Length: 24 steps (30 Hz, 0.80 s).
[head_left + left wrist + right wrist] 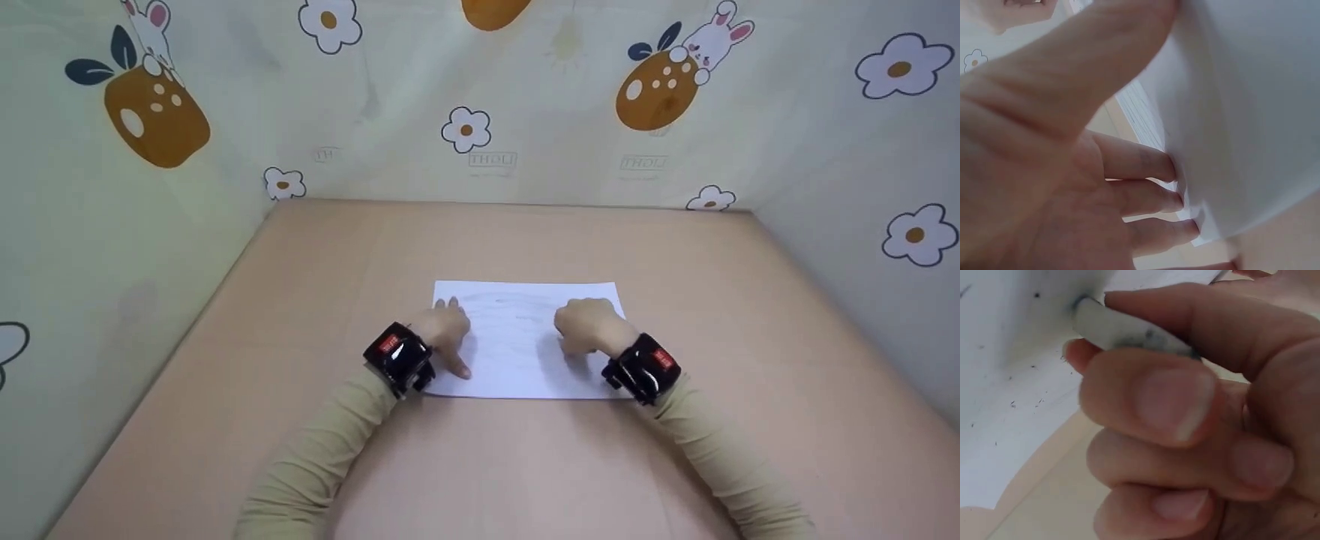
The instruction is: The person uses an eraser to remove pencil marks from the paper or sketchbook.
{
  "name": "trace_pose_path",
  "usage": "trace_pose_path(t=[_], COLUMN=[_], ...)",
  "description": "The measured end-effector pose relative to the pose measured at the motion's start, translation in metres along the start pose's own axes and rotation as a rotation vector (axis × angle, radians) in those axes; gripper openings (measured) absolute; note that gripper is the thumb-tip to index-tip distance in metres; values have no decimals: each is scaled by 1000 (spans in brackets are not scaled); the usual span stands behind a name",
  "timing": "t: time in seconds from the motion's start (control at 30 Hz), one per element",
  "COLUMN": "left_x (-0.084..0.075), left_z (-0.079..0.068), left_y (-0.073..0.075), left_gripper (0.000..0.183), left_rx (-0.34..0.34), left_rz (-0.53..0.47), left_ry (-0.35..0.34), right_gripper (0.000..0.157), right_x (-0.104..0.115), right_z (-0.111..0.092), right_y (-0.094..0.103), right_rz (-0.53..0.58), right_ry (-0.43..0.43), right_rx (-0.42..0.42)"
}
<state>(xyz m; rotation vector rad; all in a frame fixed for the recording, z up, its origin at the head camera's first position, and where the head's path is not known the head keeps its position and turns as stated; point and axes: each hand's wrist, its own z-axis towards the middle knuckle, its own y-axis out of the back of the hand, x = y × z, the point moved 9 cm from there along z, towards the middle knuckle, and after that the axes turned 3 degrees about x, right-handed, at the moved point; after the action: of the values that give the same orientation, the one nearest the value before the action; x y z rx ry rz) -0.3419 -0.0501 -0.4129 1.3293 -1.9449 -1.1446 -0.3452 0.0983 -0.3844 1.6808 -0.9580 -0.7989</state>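
A white sheet of paper (510,379) lies on the table, with faint grey pencil-like marks across its upper part. On its left side rests my left hand (444,330), fingers and thumb spread. In the left wrist view, the fingertips (1169,167) press on the paper. Over the right half of the sheet is my right hand (589,324). It pinches a small whitish eraser (1109,323) with dark smudges between thumb and fingers. The eraser's end meets the paper, and dark crumbs (1013,404) are scattered beside it. In the head view, the hand hides the eraser.
The light brown table (487,465) extends around the sheet. A patterned cloth (405,97) with flowers, rabbits and orange fruit hangs behind and on both sides. Each wrist wears a black camera box (401,356) over a tan sleeve (300,480).
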Motion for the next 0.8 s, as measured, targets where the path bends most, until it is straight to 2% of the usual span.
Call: trace_pose_path(t=[0.1,0.17,0.23,0.33,0.4,0.47,0.67,0.73,0.8], left_x=[1,1,1,1,0,-1,1,1,1], left_z=[1,1,1,0,0,0,-1,-1,-1], left_y=[0,-1,-1,-2,-2,-3,-3,-4,-3], left_gripper=[103,102,103,105,105,104,103,104,104], left_rx=[-6,-6,-6,-2,2,5,6,8,6], left_rz=[8,-6,-14,-6,20,40,26,18,14], left_ry=[0,1,1,0,-2,-8,-2,3,3], right_gripper=[18,16,12,8,8,7,11,11,10], right_x=[15,20,15,-3,-12,-12,9,8,2], right_z=[5,6,5,-1,-4,-4,3,3,1], right_y=[4,5,3,-2,-4,-3,-1,-3,-5], right_rz=[94,143,121,53,8,16,171,152,101], right_ry=[134,177,139,7,-46,-37,142,121,63], right_rx=[-85,-98,-63,37,84,81,-13,11,50])
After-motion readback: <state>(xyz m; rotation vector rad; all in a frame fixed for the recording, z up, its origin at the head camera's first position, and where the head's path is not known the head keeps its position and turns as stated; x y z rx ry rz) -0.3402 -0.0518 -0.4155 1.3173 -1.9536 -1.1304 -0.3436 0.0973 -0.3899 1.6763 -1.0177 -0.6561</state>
